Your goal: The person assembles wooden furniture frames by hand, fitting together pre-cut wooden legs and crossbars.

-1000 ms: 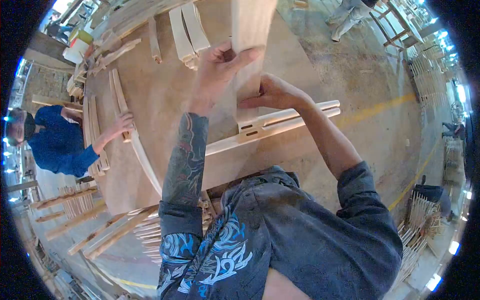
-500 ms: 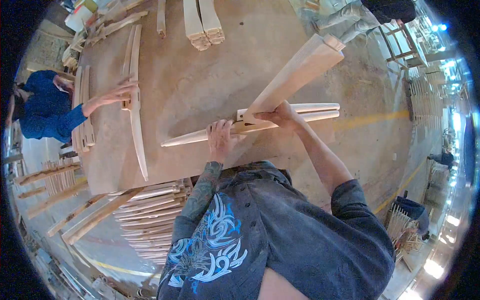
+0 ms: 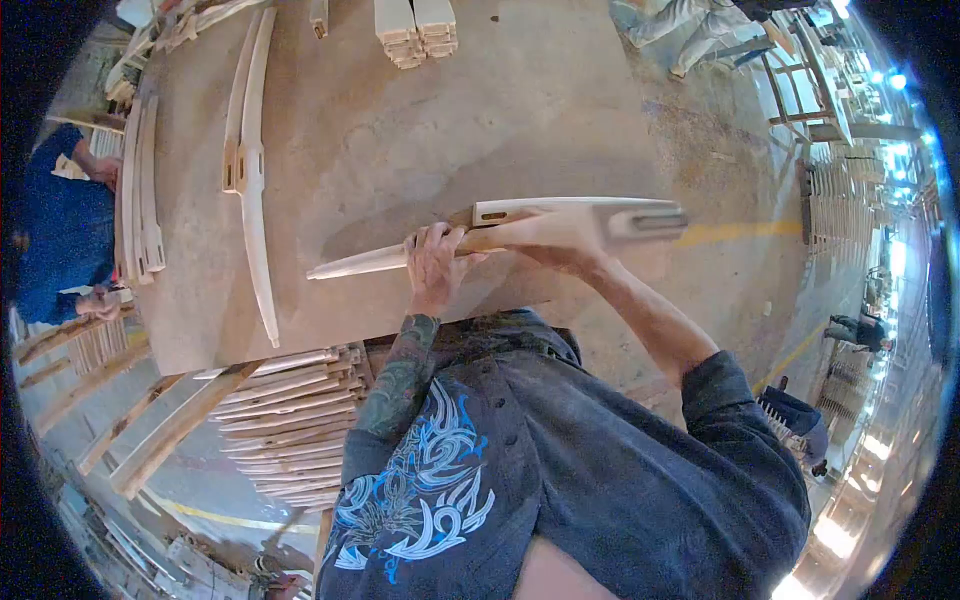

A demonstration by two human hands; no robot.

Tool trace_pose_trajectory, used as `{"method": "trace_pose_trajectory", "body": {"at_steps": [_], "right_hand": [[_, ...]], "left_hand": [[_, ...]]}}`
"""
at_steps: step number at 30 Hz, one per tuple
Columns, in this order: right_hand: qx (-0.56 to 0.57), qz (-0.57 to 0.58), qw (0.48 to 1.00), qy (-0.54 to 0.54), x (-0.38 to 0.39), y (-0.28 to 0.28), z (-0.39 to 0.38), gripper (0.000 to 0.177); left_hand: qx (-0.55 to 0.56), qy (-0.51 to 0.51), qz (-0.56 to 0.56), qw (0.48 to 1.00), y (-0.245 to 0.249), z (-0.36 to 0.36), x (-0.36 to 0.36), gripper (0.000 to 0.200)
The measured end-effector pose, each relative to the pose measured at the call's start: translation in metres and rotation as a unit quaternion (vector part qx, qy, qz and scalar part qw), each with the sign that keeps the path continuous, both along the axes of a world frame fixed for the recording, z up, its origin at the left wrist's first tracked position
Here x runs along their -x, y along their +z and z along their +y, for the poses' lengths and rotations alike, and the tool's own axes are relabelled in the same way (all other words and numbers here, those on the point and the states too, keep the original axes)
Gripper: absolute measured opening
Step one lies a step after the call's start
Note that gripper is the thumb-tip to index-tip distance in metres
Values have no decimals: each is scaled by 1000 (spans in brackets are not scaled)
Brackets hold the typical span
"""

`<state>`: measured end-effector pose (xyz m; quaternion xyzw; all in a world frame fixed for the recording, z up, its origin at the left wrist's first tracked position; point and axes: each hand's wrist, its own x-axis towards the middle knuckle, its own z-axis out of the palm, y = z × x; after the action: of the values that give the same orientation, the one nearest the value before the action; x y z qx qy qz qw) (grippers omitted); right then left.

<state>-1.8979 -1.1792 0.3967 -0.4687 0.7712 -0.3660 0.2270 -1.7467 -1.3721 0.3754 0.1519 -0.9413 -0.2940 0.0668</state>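
Note:
My left hand (image 3: 435, 256) grips a long, tapered pale wooden rail (image 3: 355, 263) that lies across the near part of the workbench (image 3: 470, 110). The rail has a mortise slot (image 3: 499, 213) close to my hands. My right hand (image 3: 560, 252) holds a shorter slotted wooden board (image 3: 610, 222), which lies nearly level along the rail's right half. The board covers most of the right hand's fingers. Both pieces meet between my two hands.
A pair of curved wooden parts (image 3: 245, 150) lies at the bench's left. Short blocks (image 3: 415, 28) are stacked at the far edge. Bundled slats (image 3: 285, 420) sit below the near edge. A person in blue (image 3: 60, 235) stands at the left; chair frames (image 3: 850, 200) line the right.
The board in my right hand swung down from pointing up-right to lying level along the rail. The person in blue took their hand off the curved parts.

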Motion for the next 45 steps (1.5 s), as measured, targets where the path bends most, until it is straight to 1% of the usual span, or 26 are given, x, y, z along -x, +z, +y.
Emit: {"method": "trace_pose_trajectory", "body": {"at_steps": [1,3,4,6,8,10,12,15,16,17,19,21,22,23,25,26,27,29,30,31,33,34,36,39,43,45], "right_hand": [[-74,-8,997,-19,2,-6,1,52],[-37,25,999,-10,1,-2,-8,48],[49,-145,988,-32,-1,3,-17,47],[84,-212,973,-31,7,15,-21,46],[101,-228,968,-29,8,25,-20,45],[117,-244,962,-27,7,33,-20,45],[132,-285,949,-25,4,36,-21,44],[148,-354,923,-19,0,36,-24,44],[142,-343,928,-17,1,35,-25,44],[131,-309,942,-14,1,36,-25,44],[28,-56,998,4,8,35,-29,44],[5,-87,996,-8,6,48,-36,38],[46,-94,994,-12,5,59,-36,25],[55,-83,995,-18,5,66,-34,25],[-11,-86,996,-19,2,73,-36,17],[-33,-88,996,7,5,52,-37,18],[-25,-77,997,5,14,40,-36,18],[-39,-107,987,112,32,23,-30,24],[23,-36,993,109,42,16,-25,30],[27,-33,993,111,58,9,-15,30],[-168,102,979,53,90,1,8,43],[-165,101,980,54,98,-3,12,43],[-231,75,958,153,110,-3,15,45],[-296,26,944,147,113,-3,9,49],[-251,57,950,176,106,3,11,50],[-321,60,934,145,108,4,4,49]], "left_hand": [[-1,3,-1,1000,3,0,-1,62],[-86,-6,102,991,27,-5,6,84],[-82,-12,111,990,47,-8,11,84],[-321,-37,189,927,134,-9,28,100],[-469,-127,209,849,196,-6,47,95],[-530,-183,193,805,215,0,67,80],[-486,-139,99,857,196,11,75,63],[-353,-84,190,912,166,11,74,38],[-373,-39,183,909,152,11,70,31],[-375,-20,213,902,129,6,60,32],[-379,-11,244,893,112,0,58,33],[-513,7,239,824,120,-1,60,36],[-575,14,237,783,125,-2,61,38],[-630,21,237,739,130,-4,62,39],[-612,-32,228,757,122,-11,63,43],[-607,-29,248,754,131,-8,64,40],[-604,-23,267,750,141,-3,65,37],[-602,-3,264,753,162,0,70,34],[-594,-1,265,760,161,-2,69,34],[-586,4,266,765,160,-3,70,33],[-591,2,255,765,161,-6,68,36],[-589,20,240,772,158,-8,67,38],[-553,43,214,804,160,-13,64,48],[-563,31,297,771,185,-5,67,53],[-509,95,371,771,203,-2,67,55],[-493,80,349,793,194,-13,58,52]]}}
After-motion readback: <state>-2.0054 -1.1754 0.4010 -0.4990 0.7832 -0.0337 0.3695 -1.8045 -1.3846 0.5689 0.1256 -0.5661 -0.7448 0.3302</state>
